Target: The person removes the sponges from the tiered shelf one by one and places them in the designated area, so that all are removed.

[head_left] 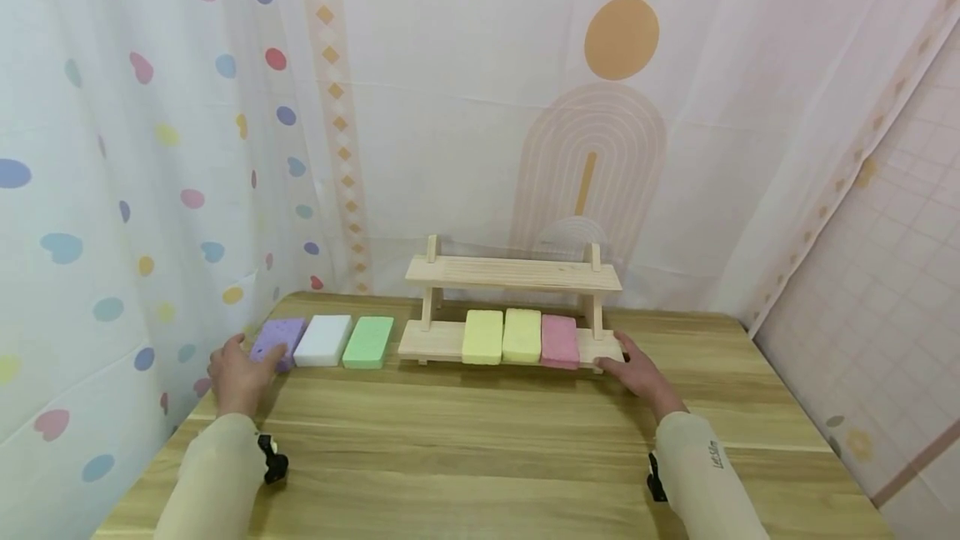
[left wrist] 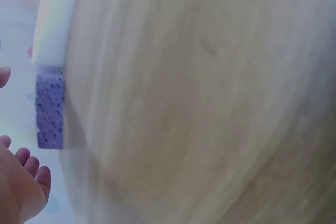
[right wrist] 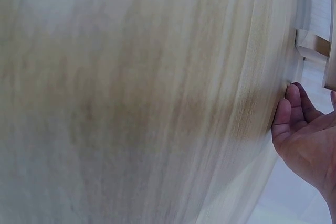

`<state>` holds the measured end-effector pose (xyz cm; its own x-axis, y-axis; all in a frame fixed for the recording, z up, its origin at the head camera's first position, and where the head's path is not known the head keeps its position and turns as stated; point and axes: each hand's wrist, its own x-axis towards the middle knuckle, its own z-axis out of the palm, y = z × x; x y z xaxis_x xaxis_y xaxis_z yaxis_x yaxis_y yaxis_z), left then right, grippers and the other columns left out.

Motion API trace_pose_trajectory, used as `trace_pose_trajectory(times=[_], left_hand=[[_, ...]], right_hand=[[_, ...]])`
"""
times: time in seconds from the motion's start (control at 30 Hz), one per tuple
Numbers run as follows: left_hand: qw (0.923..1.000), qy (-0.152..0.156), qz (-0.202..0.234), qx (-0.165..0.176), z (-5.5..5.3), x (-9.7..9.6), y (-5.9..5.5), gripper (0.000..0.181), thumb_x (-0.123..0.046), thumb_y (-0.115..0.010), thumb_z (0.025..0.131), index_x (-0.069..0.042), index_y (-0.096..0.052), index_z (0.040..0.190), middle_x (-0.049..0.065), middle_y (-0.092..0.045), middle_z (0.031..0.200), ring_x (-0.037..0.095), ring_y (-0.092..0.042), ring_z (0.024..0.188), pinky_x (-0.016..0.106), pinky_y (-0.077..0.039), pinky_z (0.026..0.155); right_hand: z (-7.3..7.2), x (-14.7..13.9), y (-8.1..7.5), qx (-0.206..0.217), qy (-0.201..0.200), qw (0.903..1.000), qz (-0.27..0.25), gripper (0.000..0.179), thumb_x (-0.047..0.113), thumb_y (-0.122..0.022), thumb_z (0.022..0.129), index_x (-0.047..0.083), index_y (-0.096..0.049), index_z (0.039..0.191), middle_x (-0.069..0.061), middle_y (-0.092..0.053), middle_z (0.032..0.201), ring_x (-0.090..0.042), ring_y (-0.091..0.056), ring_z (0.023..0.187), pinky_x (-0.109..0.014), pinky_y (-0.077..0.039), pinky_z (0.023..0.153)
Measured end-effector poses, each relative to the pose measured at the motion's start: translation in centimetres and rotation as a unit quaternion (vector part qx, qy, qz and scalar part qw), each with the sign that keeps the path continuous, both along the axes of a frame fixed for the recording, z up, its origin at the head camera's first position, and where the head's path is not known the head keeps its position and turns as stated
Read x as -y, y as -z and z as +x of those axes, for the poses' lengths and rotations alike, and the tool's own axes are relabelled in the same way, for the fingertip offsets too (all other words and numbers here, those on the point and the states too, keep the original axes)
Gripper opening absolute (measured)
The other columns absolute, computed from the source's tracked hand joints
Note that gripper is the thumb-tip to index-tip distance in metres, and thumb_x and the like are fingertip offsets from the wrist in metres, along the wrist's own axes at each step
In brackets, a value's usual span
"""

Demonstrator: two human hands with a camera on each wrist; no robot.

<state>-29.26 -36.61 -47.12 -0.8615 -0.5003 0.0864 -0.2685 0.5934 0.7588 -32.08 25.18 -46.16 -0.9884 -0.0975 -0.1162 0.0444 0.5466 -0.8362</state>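
My left hand (head_left: pixel 243 372) reaches around the purple sponge (head_left: pixel 278 340) with thumb and fingers spread. In the left wrist view the fingers (left wrist: pixel 32 165) stand apart from that sponge's pitted side. A white sponge (head_left: pixel 322 341) and a green sponge (head_left: pixel 369 342) lie beside it in a row. My right hand (head_left: pixel 640 375) is at the right end of the wooden two-tier rack (head_left: pixel 513 273), fingers loosely bent beside its lower board. Two yellow sponges, one at left (head_left: pixel 482 337) and one in the middle (head_left: pixel 522 336), and a pink sponge (head_left: pixel 559 341) sit on that board.
The rack stands at the back of the wood-grain table (head_left: pixel 465 457). A patterned curtain (head_left: pixel 465 107) hangs directly behind the table, with another dotted curtain (head_left: pixel 112 190) along the left side.
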Motion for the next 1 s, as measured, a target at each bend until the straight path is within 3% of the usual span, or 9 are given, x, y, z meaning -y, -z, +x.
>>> trace_pose_trajectory(times=[0.2, 0.3, 0.47, 0.73, 1.0], left_hand=[[0.9996, 0.019, -0.012, -0.018, -0.6, -0.9, -1.2, 0.092, -0.048, -0.059, 0.094, 0.008, -0.016, 0.153, 0.041, -0.014, 0.15, 0.058, -0.014, 0.136, 0.071, -0.013, 0.107], [0.9988, 0.031, -0.019, -0.031, -0.8, -1.9, -1.8, 0.092, -0.05, -0.06, 0.094, 0.009, -0.019, 0.152, 0.04, -0.017, 0.149, 0.058, -0.017, 0.136, 0.071, -0.016, 0.105], [0.9968, 0.048, -0.012, -0.062, -1.0, -4.1, -2.7, 0.094, -0.051, -0.062, 0.092, 0.006, -0.019, 0.154, 0.036, -0.025, 0.148, 0.053, -0.024, 0.134, 0.067, -0.025, 0.105], [0.9892, 0.092, -0.012, -0.113, -1.4, -7.9, -4.1, 0.087, -0.041, -0.066, 0.093, 0.009, -0.025, 0.15, 0.034, -0.034, 0.143, 0.049, -0.033, 0.131, 0.061, -0.03, 0.105], [0.9829, 0.123, 0.011, -0.137, -1.3, -11.8, -4.5, 0.081, -0.032, -0.07, 0.092, 0.01, -0.03, 0.148, 0.032, -0.04, 0.14, 0.045, -0.037, 0.132, 0.056, -0.031, 0.108]], right_hand=[[0.0, 0.0, -0.2, 0.003, -0.005, 1.0, 0.004, 0.089, 0.04, -0.06, 0.097, 0.006, -0.007, 0.159, -0.034, -0.014, 0.157, -0.051, -0.016, 0.143, -0.063, -0.019, 0.112], [0.0, 0.0, -0.1, 0.003, -0.008, 1.0, 0.003, 0.089, 0.041, -0.06, 0.097, 0.007, -0.007, 0.159, -0.032, -0.013, 0.158, -0.05, -0.015, 0.143, -0.063, -0.019, 0.112], [-0.1, 0.1, 0.3, 0.005, -0.011, 0.9999, -0.001, 0.092, 0.045, -0.061, 0.095, 0.007, -0.007, 0.159, -0.031, -0.012, 0.159, -0.05, -0.016, 0.143, -0.063, -0.02, 0.112], [-0.1, 0.0, 0.3, 0.001, -0.003, 1.0, -0.001, 0.088, 0.04, -0.06, 0.097, 0.005, -0.007, 0.159, -0.034, -0.018, 0.156, -0.05, -0.021, 0.141, -0.062, -0.023, 0.111], [0.1, 0.0, 0.1, 0.005, 0.0, 1.0, -0.001, 0.088, 0.039, -0.061, 0.098, 0.005, -0.008, 0.159, -0.035, -0.021, 0.154, -0.049, -0.024, 0.141, -0.061, -0.025, 0.111]])
